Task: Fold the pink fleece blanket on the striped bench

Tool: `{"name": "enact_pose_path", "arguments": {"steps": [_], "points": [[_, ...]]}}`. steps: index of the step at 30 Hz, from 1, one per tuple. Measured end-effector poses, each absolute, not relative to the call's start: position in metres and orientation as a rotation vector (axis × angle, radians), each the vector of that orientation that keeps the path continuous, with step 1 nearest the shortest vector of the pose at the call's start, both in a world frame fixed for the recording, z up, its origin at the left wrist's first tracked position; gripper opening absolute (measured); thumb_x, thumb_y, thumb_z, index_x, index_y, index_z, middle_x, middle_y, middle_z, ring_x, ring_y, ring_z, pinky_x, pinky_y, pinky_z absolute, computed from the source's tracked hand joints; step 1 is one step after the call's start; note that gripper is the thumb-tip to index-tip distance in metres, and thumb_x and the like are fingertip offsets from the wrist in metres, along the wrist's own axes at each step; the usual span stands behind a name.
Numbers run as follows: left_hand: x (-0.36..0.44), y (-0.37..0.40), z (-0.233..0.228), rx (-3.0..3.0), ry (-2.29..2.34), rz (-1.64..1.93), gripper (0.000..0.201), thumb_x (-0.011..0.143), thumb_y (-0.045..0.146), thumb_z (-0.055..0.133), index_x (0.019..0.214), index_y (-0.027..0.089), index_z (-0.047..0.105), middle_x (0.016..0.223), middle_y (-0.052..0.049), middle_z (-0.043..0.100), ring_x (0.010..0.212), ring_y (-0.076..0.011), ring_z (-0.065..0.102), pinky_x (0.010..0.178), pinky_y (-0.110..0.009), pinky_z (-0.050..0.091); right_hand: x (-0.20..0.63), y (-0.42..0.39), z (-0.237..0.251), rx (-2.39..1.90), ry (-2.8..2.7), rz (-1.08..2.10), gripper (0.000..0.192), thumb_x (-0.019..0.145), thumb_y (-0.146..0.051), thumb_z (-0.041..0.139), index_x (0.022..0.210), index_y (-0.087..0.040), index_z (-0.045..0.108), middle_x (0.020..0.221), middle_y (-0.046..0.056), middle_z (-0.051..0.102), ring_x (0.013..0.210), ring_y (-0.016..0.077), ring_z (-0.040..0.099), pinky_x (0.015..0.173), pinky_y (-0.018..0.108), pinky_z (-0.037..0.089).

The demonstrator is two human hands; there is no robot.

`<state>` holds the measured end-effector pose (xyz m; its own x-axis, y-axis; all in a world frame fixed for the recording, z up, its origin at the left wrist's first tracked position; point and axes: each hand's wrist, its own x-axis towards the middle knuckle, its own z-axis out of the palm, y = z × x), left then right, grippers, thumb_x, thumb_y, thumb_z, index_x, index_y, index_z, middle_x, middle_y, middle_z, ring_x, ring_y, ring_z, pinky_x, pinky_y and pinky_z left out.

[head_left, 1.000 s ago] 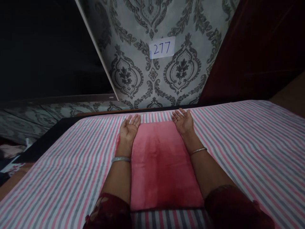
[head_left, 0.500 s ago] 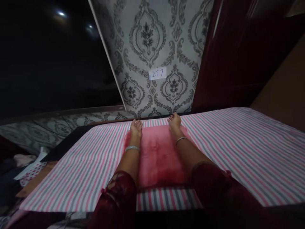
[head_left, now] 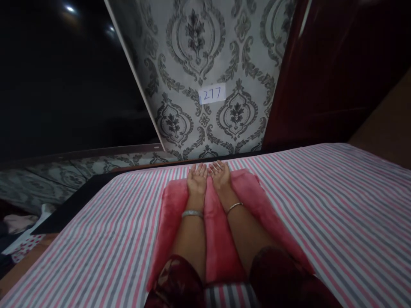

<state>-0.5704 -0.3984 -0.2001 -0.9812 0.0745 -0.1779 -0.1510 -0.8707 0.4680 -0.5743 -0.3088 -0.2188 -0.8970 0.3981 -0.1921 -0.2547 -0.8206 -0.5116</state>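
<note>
On the striped bed [head_left: 321, 192], a soft pink folded towel [head_left: 218, 248] lies under both forearms, the left hand [head_left: 197, 177] and right hand [head_left: 221, 174] palm-up at its far edge, fingers spread, holding nothing.

The person wore dark maroon sleeves [head_left: 173, 278] with a faint lighter floral pattern, ending around the elbows and leaving the forearms bare. A broad silver bangle [head_left: 192, 213] circled the wrist of the left hand [head_left: 197, 179]. A thinner, plain metal bangle [head_left: 234, 207] circled the wrist of the right hand [head_left: 221, 176], and no rings could be made out on the fingers.
</note>
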Motion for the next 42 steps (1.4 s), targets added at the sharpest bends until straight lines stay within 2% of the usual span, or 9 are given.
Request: {"name": "enact_pose_path", "arguments": {"steps": [7, 14, 19, 23, 26, 31, 34, 37, 42], "points": [[-0.579, -0.4, -0.205, -0.151, 0.72, 2.904, 0.028, 0.097, 0.036, 0.038, 0.103, 0.018, 0.058, 0.133, -0.019, 0.062, 0.126, -0.0278, 0.06, 0.1, -0.044, 0.052, -0.581, -0.307, -0.223, -0.427, -0.679, 2.68, 0.037, 0.098, -0.051, 0.038, 0.096, -0.022, 0.062, 0.096, 0.004, 0.065, 0.083, 0.0151, 0.064, 0.077, 0.03, 0.058], [-0.577, -0.406, -0.201, -0.106, 0.725, 2.885, 0.024, 0.094, 0.037, 0.044, 0.105, 0.02, 0.057, 0.134, -0.018, 0.061, 0.125, -0.027, 0.06, 0.099, -0.047, 0.052, -0.58, -0.302, -0.212, -0.404, -0.612, 2.785, 0.032, 0.095, -0.051, 0.042, 0.099, -0.024, 0.059, 0.1, 0.006, 0.062, 0.096, 0.0195, 0.065, 0.086, 0.041, 0.058], [-0.571, -0.407, -0.191, -0.141, 0.72, 2.907, 0.025, 0.092, 0.036, 0.043, 0.106, 0.021, 0.057, 0.134, -0.017, 0.06, 0.127, -0.0264, 0.059, 0.102, -0.049, 0.05, -0.551, -0.25, -0.195, -0.348, -0.567, 2.7, 0.029, 0.094, -0.052, 0.045, 0.105, -0.027, 0.056, 0.113, 0.006, 0.059, 0.099, 0.0183, 0.065, 0.089, 0.044, 0.056], [-0.561, -0.424, -0.172, -0.125, 0.764, 2.938, 0.025, 0.093, 0.037, 0.041, 0.103, 0.021, 0.058, 0.132, -0.017, 0.061, 0.127, -0.0265, 0.059, 0.102, -0.048, 0.05, -0.508, -0.195, -0.182, -0.443, -0.496, 2.606, 0.033, 0.098, -0.052, 0.038, 0.102, -0.025, 0.057, 0.111, 0.006, 0.059, 0.097, 0.0175, 0.065, 0.081, 0.038, 0.058], [-0.551, -0.46, -0.153, -0.16, 0.982, 2.954, 0.021, 0.094, 0.031, 0.042, 0.104, 0.022, 0.058, 0.128, -0.016, 0.064, 0.116, -0.023, 0.065, 0.099, -0.044, 0.053, -0.474, -0.167, -0.181, -0.565, -0.679, 2.49, 0.027, 0.099, -0.041, 0.04, 0.096, -0.023, 0.059, 0.105, 0.005, 0.061, 0.09, 0.0156, 0.066, 0.072, 0.031, 0.059], [-0.514, -0.545, -0.139, -0.172, 1.676, 2.868, 0.018, 0.096, 0.029, 0.054, 0.114, 0.027, 0.056, 0.109, -0.005, 0.071, 0.09, -0.0165, 0.07, 0.09, -0.037, 0.056, -0.413, -0.153, -0.206, -0.661, -1.042, 2.433, 0.013, 0.09, -0.021, 0.053, 0.092, -0.019, 0.065, 0.096, 0.005, 0.066, 0.076, 0.0144, 0.065, 0.06, 0.023, 0.055], [-0.473, -0.578, -0.152, -0.225, 1.827, 2.78, 0.031, 0.087, 0.026, 0.069, 0.117, 0.024, 0.059, 0.098, -0.004, 0.072, 0.077, -0.0153, 0.069, 0.075, -0.029, 0.057, -0.374, -0.159, -0.226, -0.628, -1.368, 2.5, 0.017, 0.089, -0.03, 0.057, 0.096, -0.018, 0.068, 0.09, 0.006, 0.069, 0.07, 0.017, 0.066, 0.056, 0.026, 0.054], [-0.429, -0.587, -0.171, -0.314, 2.115, 2.418, 0.047, 0.079, 0.025, 0.079, 0.123, 0.02, 0.062, 0.095, -0.006, 0.072, 0.072, -0.0152, 0.069, 0.068, -0.026, 0.057, -0.345, -0.167, -0.234, -0.432, -1.594, 2.569, 0.027, 0.085, -0.04, 0.065, 0.101, -0.019, 0.069, 0.092, 0.007, 0.073, 0.075, 0.0206, 0.068, 0.062, 0.03, 0.055], [-0.389, -0.572, -0.186, -0.355, 2.224, 2.051, 0.079, 0.076, 0.027, 0.083, 0.146, 0.022, 0.046, 0.12, -0.013, 0.07, 0.099, -0.0231, 0.072, 0.081, -0.031, 0.059, -0.333, -0.174, -0.23, -0.366, -1.903, 2.39, 0.048, 0.076, -0.042, 0.077, 0.119, -0.023, 0.063, 0.117, 0.007, 0.071, 0.099, 0.0246, 0.069, 0.08, 0.033, 0.057]]}}
